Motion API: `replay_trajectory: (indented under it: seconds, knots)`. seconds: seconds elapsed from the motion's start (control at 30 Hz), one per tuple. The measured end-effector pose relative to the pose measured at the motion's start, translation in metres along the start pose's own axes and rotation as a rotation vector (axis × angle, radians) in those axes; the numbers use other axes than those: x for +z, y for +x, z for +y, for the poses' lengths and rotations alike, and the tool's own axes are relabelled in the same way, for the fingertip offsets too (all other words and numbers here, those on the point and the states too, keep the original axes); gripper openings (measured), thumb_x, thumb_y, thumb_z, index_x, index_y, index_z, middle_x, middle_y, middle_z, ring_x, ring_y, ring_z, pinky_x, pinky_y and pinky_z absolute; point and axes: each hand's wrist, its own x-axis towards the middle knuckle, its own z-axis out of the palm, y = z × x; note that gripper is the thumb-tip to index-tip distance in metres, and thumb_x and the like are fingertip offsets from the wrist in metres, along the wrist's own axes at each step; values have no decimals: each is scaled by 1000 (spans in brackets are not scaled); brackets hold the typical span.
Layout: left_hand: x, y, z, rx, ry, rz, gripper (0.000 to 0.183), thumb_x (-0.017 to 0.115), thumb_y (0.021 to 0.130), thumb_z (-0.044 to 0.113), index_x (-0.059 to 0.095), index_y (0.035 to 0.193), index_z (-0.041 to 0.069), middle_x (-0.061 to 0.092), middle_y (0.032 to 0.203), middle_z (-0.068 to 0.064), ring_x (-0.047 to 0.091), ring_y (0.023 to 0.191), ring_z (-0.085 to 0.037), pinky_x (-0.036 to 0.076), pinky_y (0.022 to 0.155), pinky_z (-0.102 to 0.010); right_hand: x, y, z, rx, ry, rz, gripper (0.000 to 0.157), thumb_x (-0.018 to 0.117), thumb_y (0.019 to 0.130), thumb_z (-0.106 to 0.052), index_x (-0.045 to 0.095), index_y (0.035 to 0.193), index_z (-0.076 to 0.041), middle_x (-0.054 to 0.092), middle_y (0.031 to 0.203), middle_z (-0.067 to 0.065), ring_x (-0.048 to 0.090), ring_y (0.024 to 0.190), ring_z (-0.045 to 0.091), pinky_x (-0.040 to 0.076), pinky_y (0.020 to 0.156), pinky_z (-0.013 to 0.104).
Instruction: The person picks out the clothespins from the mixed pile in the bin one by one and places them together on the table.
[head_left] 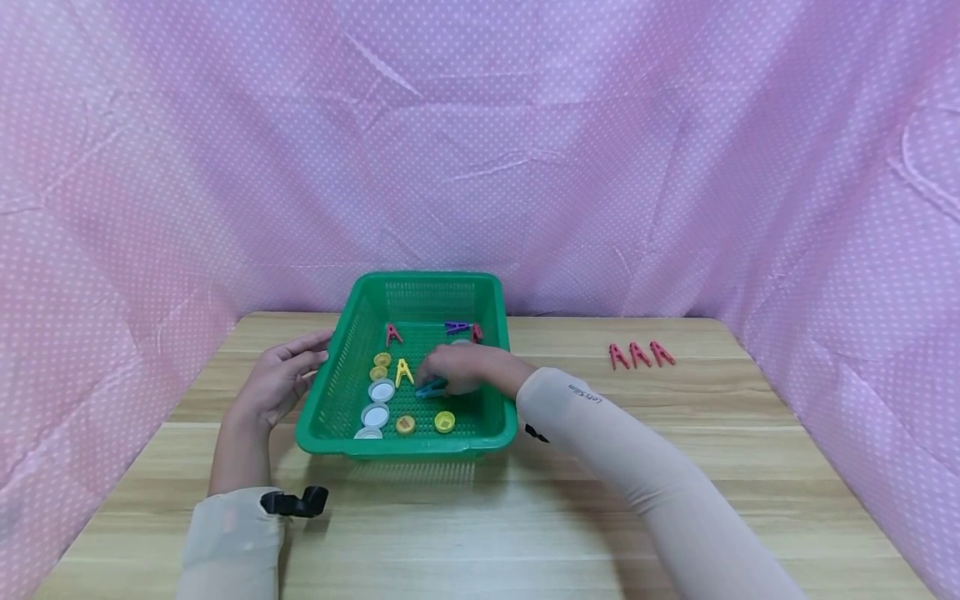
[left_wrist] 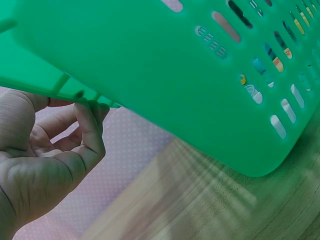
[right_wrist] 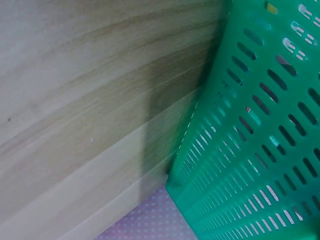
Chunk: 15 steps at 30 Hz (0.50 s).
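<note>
A green plastic basket (head_left: 420, 447) stands on the table. At its left side my left hand (head_left: 279, 379) pinches the rim, with the fingertips at the rim's edge in the left wrist view. My right hand (head_left: 459, 367) reaches over the right wall into the basket and grips a blue clothespin (head_left: 431, 388), partly hidden under the fingers. Left of that hand lies a yellow clothespin (head_left: 404, 372). Farther back are a red clothespin (head_left: 393, 335) and a purple clothespin (head_left: 456, 327), with another red clothespin (head_left: 477, 333) beside the purple one. The right wrist view shows the basket's slotted wall, not the hand.
Along the basket's left side lie white-and-grey caps (head_left: 375, 415) and yellow caps (head_left: 378, 373). Nearer the front are a tan cap (head_left: 406, 425) and a yellow cap (head_left: 444, 422). Three red clothespins (head_left: 640, 355) lie in a row on the wooden table (head_left: 720, 450). Pink dotted cloth (head_left: 480, 167) hangs around it.
</note>
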Motion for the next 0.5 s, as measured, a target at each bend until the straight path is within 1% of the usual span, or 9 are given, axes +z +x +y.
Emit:
replay_trajectory:
  seconds: [0.13,0.33,0.4,0.5]
  knots:
    - [0,0,1,-4,1,2,48,65,102,10,53,147,2,71,117,6,67,99,-8,56,85,-22,-1,-1,1,-2,3,-5,40,73,96,-7,70,132,-24,68,130,-8,59,123,11,48,108,34]
    - [1,0,1,6,-3,2,46,66,101,9,56,145,2,71,117,6,68,101,-7,56,84,-22,-2,-3,1,-32,20,5,30,69,98,-9,74,125,-22,71,120,-8,61,107,8,50,104,31]
    - [1,0,1,6,-3,4,45,66,101,8,57,145,3,71,117,6,68,102,-7,56,84,-22,-3,-3,1,-24,31,1,29,69,98,-9,74,124,-21,71,119,-8,61,107,8,50,104,32]
    - [1,-1,0,1,-1,8,45,67,100,9,57,144,3,71,117,6,67,102,-7,56,85,-22,-4,-4,0,3,55,-7,34,69,96,-4,74,125,-21,71,122,-7,61,116,9,49,106,34]
